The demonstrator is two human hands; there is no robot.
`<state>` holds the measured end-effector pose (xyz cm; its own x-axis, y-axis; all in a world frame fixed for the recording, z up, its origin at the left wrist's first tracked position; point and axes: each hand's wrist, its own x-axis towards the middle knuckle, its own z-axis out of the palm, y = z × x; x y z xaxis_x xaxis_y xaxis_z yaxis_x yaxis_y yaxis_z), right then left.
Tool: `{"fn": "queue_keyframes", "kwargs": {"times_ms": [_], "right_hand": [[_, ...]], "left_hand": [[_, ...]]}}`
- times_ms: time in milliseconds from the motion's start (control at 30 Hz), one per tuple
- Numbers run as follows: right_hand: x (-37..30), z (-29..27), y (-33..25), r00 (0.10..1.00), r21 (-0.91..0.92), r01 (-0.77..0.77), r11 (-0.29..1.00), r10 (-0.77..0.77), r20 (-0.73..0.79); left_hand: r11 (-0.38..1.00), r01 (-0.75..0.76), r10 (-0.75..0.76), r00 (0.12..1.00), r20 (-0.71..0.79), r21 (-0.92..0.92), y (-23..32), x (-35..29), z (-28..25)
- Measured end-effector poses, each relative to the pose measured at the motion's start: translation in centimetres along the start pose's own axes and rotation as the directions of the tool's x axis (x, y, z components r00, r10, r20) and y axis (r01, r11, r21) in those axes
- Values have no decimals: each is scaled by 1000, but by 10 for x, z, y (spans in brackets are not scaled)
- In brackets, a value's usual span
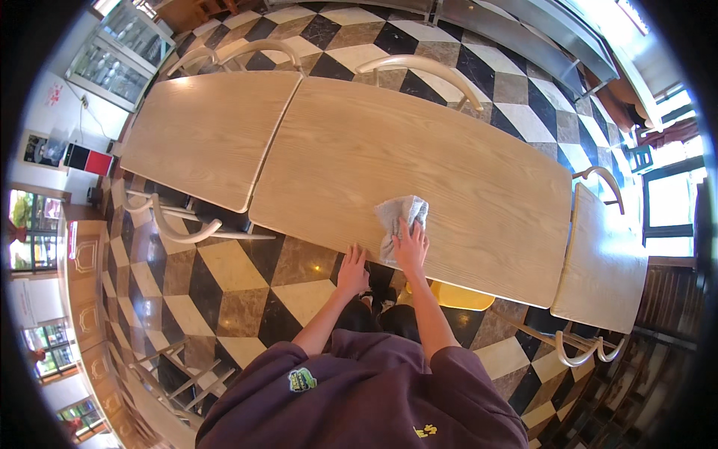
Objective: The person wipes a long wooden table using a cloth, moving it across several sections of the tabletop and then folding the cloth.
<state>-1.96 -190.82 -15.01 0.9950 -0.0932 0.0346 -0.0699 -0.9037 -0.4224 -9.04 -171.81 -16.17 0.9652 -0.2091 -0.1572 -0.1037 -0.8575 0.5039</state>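
Plainly, grey cloth [399, 210] lies under — and beyond — the right fingers [405, 231].

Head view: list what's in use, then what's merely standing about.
In use:
grey cloth, under the right hand
middle wooden table, left hand at its near edge

Standing about:
curved-back chair beyond it
yellow object, partly hidden
glass-doored cabinet

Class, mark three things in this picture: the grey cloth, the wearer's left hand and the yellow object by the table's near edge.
Grey cloth [401, 210]: head view, on its upper folds.
Left hand [354, 272]: head view, on the back of the hand.
Yellow object [464, 298]: head view, on its exposed surface.
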Motion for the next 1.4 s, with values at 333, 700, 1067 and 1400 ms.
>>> {"fn": "queue_keyframes", "kwargs": {"times_ms": [333,700,1067,1400], "right_hand": [[-15,-47,51,996,63,-48,997,44,72],[-16,-61,156,948,234,-316,920,318,31],[-4,-96,178,867,572,-487,660,447,223],[-12,-101,150,986,-28,-29,999,24,-168]], "left_hand": [[987,110,-114,993,-32,-116,41,7,17],[338,451,-396,864,310,-826,149,91,71],[545,216,-234,967,100,-810,145,122,81],[862,-489,491,871,23,135,180,97,50]]}}
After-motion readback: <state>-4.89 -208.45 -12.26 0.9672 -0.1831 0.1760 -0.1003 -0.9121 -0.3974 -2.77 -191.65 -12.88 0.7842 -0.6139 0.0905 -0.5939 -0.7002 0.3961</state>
